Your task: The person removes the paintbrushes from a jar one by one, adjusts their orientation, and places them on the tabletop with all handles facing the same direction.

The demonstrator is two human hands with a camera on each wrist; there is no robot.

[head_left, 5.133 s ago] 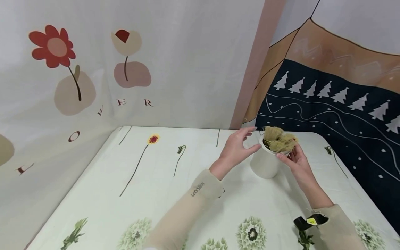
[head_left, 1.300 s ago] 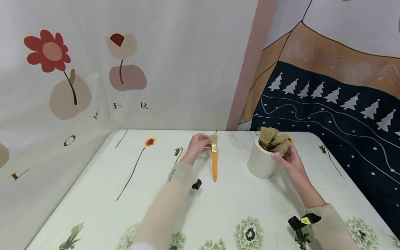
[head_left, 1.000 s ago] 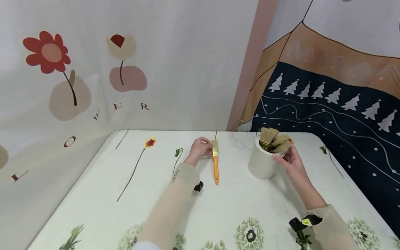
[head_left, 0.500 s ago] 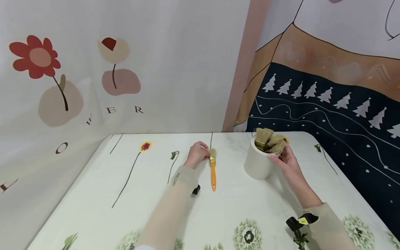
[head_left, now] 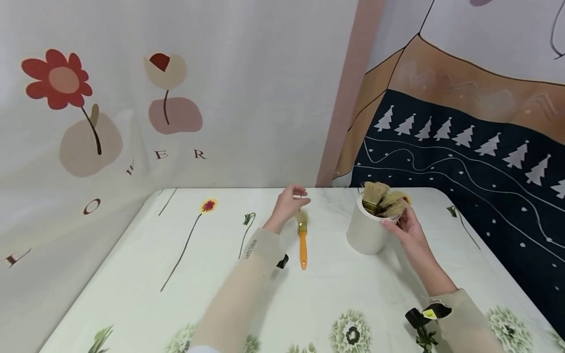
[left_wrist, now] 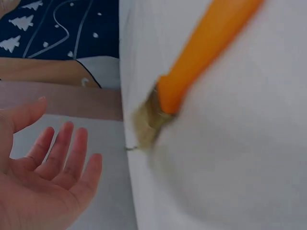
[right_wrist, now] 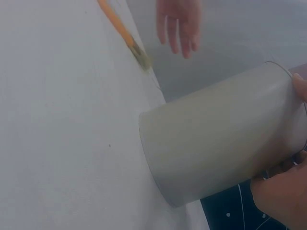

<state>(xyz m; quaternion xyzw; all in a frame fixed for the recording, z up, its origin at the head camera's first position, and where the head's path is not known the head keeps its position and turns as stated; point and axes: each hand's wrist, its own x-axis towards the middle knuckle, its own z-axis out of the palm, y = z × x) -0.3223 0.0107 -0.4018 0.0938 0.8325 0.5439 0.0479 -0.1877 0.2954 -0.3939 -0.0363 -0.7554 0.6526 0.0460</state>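
Observation:
A paintbrush with an orange handle point(head_left: 303, 247) lies on the table, bristles toward the back edge. Just above its bristles is my left hand point(head_left: 288, 207), apart from it and holding nothing; in the left wrist view its fingers point(left_wrist: 72, 158) are spread and slightly bent. To the right stands a white cylindrical container point(head_left: 365, 230) with several brushes in it, their pale bristles point(head_left: 376, 192) sticking out of the top. My right hand point(head_left: 411, 229) grips the container's rim at the right side, thumb in front. The handles of those brushes are hidden inside.
A white tablecloth point(head_left: 247, 304) printed with flowers covers the table. Behind it hangs a pale flower-print curtain point(head_left: 256, 98), and at the right a dark cloth with white trees point(head_left: 441, 152). Black wrist devices point(head_left: 423, 316) sit at both cuffs.
Earlier the left hand was beside the container, then at the bristles of the brush on the table. Now it has let go and lifted away. The right hand stays at the rim.

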